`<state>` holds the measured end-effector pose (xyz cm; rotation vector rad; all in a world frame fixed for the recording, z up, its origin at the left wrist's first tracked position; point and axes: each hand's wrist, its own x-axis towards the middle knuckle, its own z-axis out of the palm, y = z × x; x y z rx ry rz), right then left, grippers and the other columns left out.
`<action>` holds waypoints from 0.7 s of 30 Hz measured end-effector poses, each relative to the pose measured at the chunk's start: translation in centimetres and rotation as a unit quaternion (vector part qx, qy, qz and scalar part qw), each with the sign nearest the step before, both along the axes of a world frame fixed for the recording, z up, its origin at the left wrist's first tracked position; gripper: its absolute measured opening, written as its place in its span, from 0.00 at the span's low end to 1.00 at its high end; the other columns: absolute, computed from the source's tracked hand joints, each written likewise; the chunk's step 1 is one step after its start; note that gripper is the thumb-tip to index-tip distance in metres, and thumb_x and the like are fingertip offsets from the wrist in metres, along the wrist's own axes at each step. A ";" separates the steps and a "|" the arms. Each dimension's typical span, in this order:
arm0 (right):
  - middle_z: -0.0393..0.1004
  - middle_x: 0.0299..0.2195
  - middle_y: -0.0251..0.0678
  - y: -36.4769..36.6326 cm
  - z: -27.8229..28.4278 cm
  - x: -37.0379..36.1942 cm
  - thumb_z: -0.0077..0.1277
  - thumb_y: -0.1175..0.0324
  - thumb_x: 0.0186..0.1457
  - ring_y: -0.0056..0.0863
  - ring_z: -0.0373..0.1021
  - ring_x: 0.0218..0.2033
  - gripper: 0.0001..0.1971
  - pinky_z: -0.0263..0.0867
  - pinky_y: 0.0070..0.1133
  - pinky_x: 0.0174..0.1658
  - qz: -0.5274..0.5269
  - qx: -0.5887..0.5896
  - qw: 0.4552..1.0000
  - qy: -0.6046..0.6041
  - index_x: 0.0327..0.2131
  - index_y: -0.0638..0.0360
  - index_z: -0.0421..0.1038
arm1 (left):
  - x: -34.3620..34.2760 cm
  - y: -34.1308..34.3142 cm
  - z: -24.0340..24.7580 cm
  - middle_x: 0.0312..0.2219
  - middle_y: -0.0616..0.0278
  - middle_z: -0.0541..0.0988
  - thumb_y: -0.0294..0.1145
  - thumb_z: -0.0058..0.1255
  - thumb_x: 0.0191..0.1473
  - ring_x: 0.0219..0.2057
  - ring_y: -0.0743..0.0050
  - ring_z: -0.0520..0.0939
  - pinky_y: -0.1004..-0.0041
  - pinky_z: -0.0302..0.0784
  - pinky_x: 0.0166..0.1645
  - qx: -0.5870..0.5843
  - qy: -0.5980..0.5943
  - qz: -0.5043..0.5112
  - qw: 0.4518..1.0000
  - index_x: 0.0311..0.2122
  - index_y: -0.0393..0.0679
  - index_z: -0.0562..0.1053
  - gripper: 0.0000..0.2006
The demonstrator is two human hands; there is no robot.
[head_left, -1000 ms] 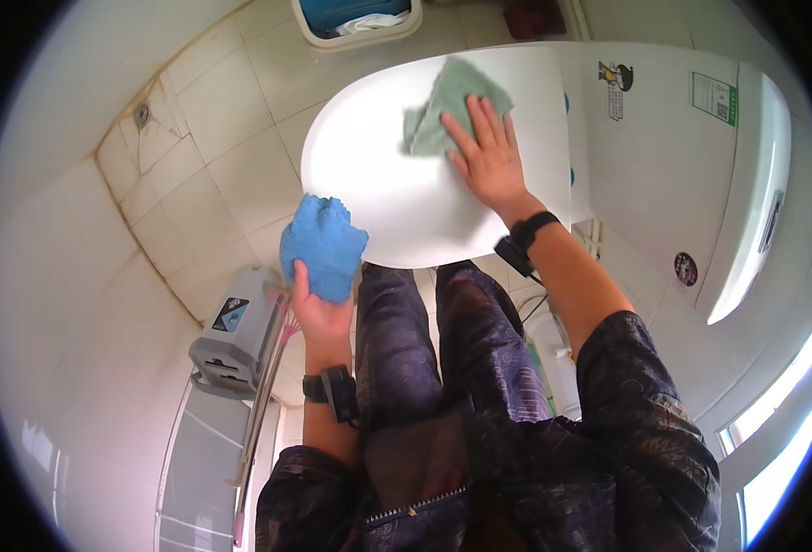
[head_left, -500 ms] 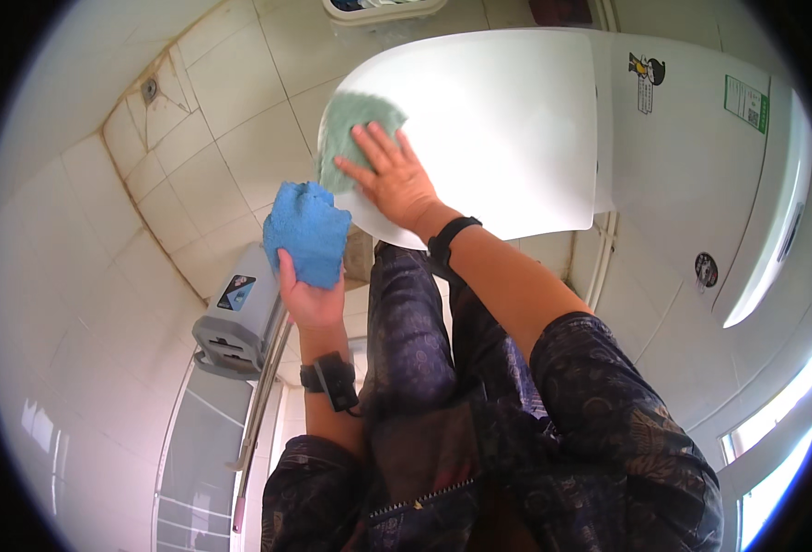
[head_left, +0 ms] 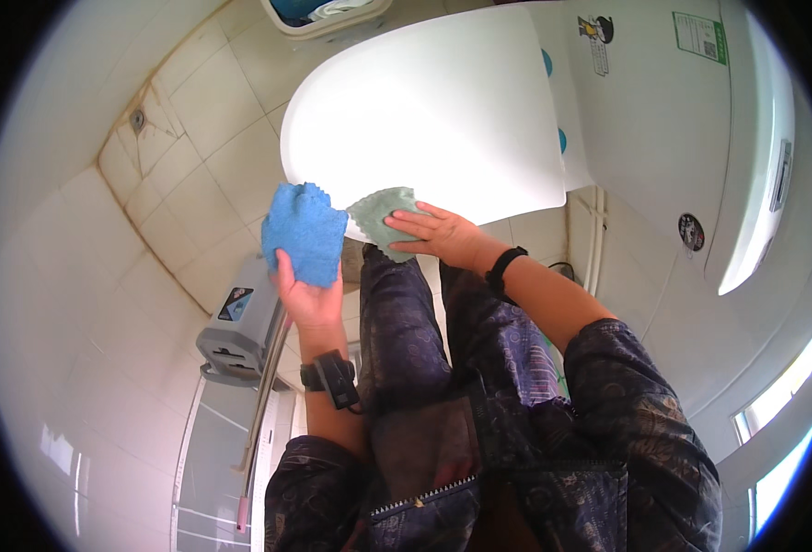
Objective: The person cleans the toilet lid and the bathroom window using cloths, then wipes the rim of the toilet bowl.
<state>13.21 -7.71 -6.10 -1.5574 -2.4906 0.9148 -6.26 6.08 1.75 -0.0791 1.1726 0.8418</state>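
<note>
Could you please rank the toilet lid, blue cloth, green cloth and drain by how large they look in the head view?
1. Toilet lid
2. Blue cloth
3. Green cloth, partly under the right hand
4. Drain

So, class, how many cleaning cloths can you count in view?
2. The blue cloth is in the left hand; the green cloth is under the right hand, at the near edge of the white lid. The white material in the bin is unclear.
</note>
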 end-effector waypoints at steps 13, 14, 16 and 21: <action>0.46 0.62 0.27 -11.5 1.8 11.2 0.41 0.72 0.48 0.26 0.47 0.62 0.31 0.44 0.32 0.62 -0.215 -0.070 0.961 -0.158 0.58 0.34 0.52 | 2.9 -3.0 -0.7 0.56 0.56 0.61 0.42 0.43 0.56 0.57 0.58 0.61 0.58 0.54 0.61 0.014 -0.034 -0.046 0.998 0.58 0.40 0.54 0.28; 0.46 0.62 0.27 -11.5 1.9 11.5 0.41 0.72 0.48 0.26 0.47 0.62 0.31 0.44 0.32 0.62 -0.216 -0.070 0.961 -0.158 0.58 0.34 0.52 | 2.9 -3.2 -0.8 0.56 0.56 0.61 0.42 0.43 0.56 0.57 0.58 0.61 0.58 0.54 0.61 0.011 -0.040 -0.048 0.998 0.58 0.40 0.54 0.28; 0.46 0.62 0.30 -11.5 2.0 11.9 0.42 0.71 0.49 0.30 0.47 0.61 0.30 0.44 0.35 0.61 -0.303 -0.020 0.942 -0.141 0.58 0.37 0.53 | 3.0 -3.3 -0.9 0.56 0.57 0.61 0.42 0.43 0.56 0.57 0.58 0.61 0.57 0.55 0.60 0.007 -0.047 -0.048 0.998 0.58 0.41 0.54 0.28; 0.46 0.61 0.40 -7.3 0.4 6.0 0.43 0.74 0.48 0.40 0.46 0.61 0.31 0.42 0.38 0.61 -0.462 0.006 0.879 -0.117 0.57 0.41 0.54 | 3.1 -3.5 -1.6 0.56 0.57 0.61 0.43 0.43 0.56 0.57 0.57 0.62 0.57 0.55 0.60 -0.002 -0.045 -0.054 0.997 0.58 0.42 0.55 0.28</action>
